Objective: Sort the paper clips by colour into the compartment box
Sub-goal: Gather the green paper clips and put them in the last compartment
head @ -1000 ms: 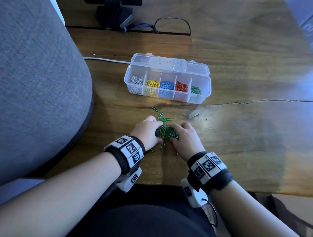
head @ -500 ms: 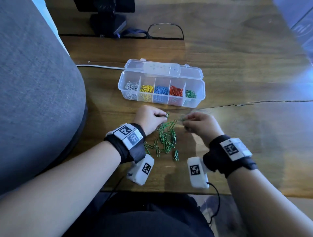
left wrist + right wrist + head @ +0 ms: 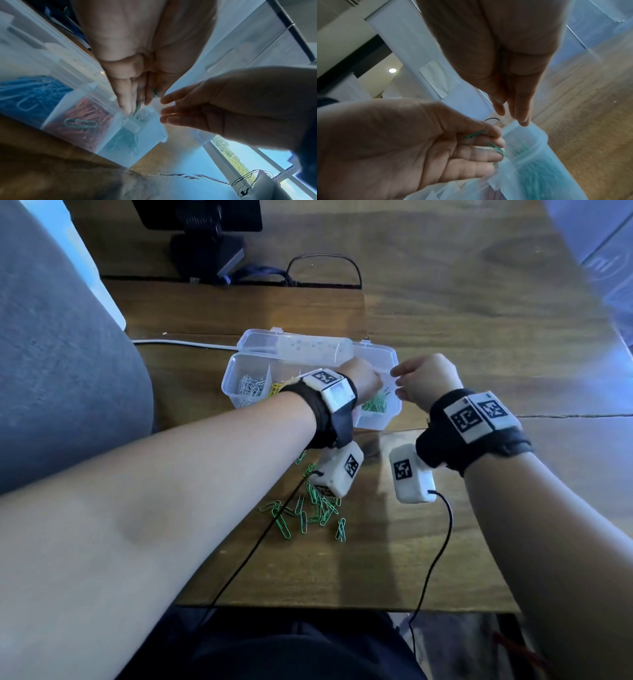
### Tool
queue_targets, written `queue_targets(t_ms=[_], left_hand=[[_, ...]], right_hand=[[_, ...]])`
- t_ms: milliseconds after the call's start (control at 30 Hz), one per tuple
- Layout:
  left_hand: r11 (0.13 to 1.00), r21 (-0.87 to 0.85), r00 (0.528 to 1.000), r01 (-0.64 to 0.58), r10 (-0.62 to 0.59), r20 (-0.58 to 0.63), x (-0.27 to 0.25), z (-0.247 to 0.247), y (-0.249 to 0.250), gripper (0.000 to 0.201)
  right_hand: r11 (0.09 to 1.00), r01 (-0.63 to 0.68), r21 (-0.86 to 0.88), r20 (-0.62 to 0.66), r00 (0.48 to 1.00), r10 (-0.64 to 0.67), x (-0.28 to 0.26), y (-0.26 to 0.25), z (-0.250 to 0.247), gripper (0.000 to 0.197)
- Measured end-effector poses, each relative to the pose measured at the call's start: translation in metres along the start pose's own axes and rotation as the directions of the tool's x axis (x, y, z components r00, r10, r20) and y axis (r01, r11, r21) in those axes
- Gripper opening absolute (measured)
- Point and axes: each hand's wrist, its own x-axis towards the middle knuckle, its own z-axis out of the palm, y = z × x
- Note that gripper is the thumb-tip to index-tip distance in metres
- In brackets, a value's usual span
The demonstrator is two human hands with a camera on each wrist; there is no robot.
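The wooden tabletop (image 3: 445, 313) carried all items. A grey upholstered seat (image 3: 61, 354) stood at its left edge, and a black monitor stand (image 3: 205, 244) stood at the far side with a black cable loop (image 3: 323, 268) beside it.

The clear compartment box (image 3: 236, 371) lay open near the middle of the tabletop, lid folded back. Compartments held white paper clips (image 3: 251, 386), blue paper clips (image 3: 29, 92), red paper clips (image 3: 85, 115) and, in the rightmost compartment, green paper clips (image 3: 376, 404). Two green clips (image 3: 80, 123) lay on top of the red ones.

The left hand (image 3: 361, 380) was held above the rightmost compartment, fingers (image 3: 471, 146) bunched and pinching several green clips (image 3: 496, 147) just over the green compartment's rim. The right hand (image 3: 424, 381) was held just beside it at the box's right end, fingers (image 3: 180, 106) straight and pressed together, holding nothing visible; its fingertips pointed towards the left hand without touching it.

A loose pile of green paper clips (image 3: 315, 508) lay on the tabletop on the near side of the box, below the wrists. Each wrist carried a black band with printed markers and a white camera unit (image 3: 411, 477).
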Motion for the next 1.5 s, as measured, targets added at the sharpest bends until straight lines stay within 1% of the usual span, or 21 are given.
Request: queue_targets(t_ms=[100,167,267,367,433,533,600,667,700,767,833,933,1000,1067,1200,1233,1300,1333,1400,1467,1500], left_hand=[[0.998,0.011,0.996,-0.065,0.064,0.067,-0.008,-0.008,-0.003,0.025],[0.989,-0.006,0.988,-0.151,0.151,0.027,-0.022,-0.020,-0.010,0.020],[0.979,-0.013,0.979,-0.204,0.204,-0.028,-0.049,-0.034,-0.033,0.016],[0.992,0.041,0.992,-0.122,0.121,0.023,-0.072,-0.034,-0.067,0.011],[0.998,0.026,0.996,-0.060,0.058,0.074,-0.083,-0.027,-0.088,0.011],[0.988,0.153,1.000,-0.002,-0.002,0.027,-0.088,-0.017,-0.113,0.013],[0.967,0.253,0.999,0.017,-0.025,0.028,-0.088,-0.013,-0.125,0.027],[0.974,0.224,0.998,0.004,-0.018,0.059,-0.090,-0.011,-0.132,0.033],[0.985,0.174,0.998,-0.001,-0.010,0.063,-0.091,-0.013,-0.134,0.032],[0.994,0.106,1.000,-0.009,0.009,-0.005,-0.093,-0.020,-0.140,0.034],[0.985,0.171,0.995,0.030,-0.013,-0.097,-0.091,-0.030,-0.150,0.040],[0.932,0.331,0.988,0.150,-0.128,-0.086,-0.091,-0.040,-0.161,0.056],[0.933,0.335,0.991,0.132,-0.133,-0.019,-0.095,-0.037,-0.161,0.058],[0.951,0.305,0.997,0.051,-0.068,0.045,-0.101,-0.029,-0.161,0.057],[0.957,0.288,0.985,-0.043,-0.007,0.170,-0.116,-0.017,-0.161,0.053],[0.955,0.291,0.984,-0.051,-0.002,0.179,-0.120,-0.018,-0.164,0.049],[0.951,0.309,0.993,-0.028,-0.008,0.114,-0.132,-0.025,-0.174,0.039],[0.942,0.335,0.998,0.020,-0.038,0.048,-0.141,-0.029,-0.179,0.035],[0.907,0.388,0.987,0.161,-0.151,-0.057,-0.161,-0.034,-0.189,0.040],[0.894,0.378,0.971,0.239,-0.230,-0.070,-0.179,-0.029,-0.196,0.054],[0.906,0.345,0.969,0.247,-0.239,-0.065,-0.185,-0.025,-0.197,0.060]], right_hand=[[1.000,0.028,-0.009,-0.052,0.998,-0.028,-0.013,-0.002,-0.009,0.031],[0.997,0.079,-0.006,-0.080,0.994,-0.079,-0.029,-0.002,-0.013,0.028],[0.987,0.155,-0.033,0.012,0.988,-0.154,-0.059,0.007,-0.004,0.023],[0.973,0.186,-0.134,0.196,0.968,-0.158,-0.083,0.026,0.029,0.019],[0.952,0.199,-0.233,0.270,0.954,-0.133,-0.091,0.036,0.055,0.023],[0.901,0.242,-0.359,0.269,0.952,-0.149,-0.099,0.043,0.083,0.036],[0.867,0.280,-0.412,0.265,0.947,-0.181,-0.102,0.043,0.093,0.044],[0.838,0.320,-0.441,0.302,0.933,-0.197,-0.107,0.042,0.099,0.044],[0.833,0.340,-0.437,0.331,0.922,-0.202,-0.111,0.043,0.100,0.043],[0.838,0.367,-0.404,0.365,0.905,-0.221,-0.117,0.043,0.100,0.043],[0.857,0.358,-0.369,0.330,0.913,-0.239,-0.116,0.039,0.095,0.043],[0.864,0.362,-0.350,0.285,0.920,-0.269,-0.104,0.023,0.094,0.043],[0.826,0.433,-0.361,0.324,0.889,-0.324,-0.096,0.009,0.102,0.044],[0.771,0.505,-0.389,0.405,0.845,-0.350,-0.090,-0.002,0.111,0.047],[0.574,0.635,-0.517,0.570,0.756,-0.323,-0.096,-0.005,0.116,0.059],[0.571,0.649,-0.503,0.590,0.740,-0.322,-0.102,-0.001,0.113,0.060],[0.626,0.652,-0.428,0.600,0.723,-0.343,-0.117,0.013,0.106,0.058],[0.679,0.628,-0.380,0.568,0.738,-0.364,-0.124,0.023,0.100,0.056],[0.807,0.507,-0.305,0.423,0.831,-0.362,-0.133,0.043,0.085,0.048],[0.876,0.362,-0.319,0.347,0.905,-0.247,-0.140,0.060,0.071,0.047],[0.882,0.307,-0.357,0.363,0.916,-0.172,-0.146,0.066,0.068,0.055]])
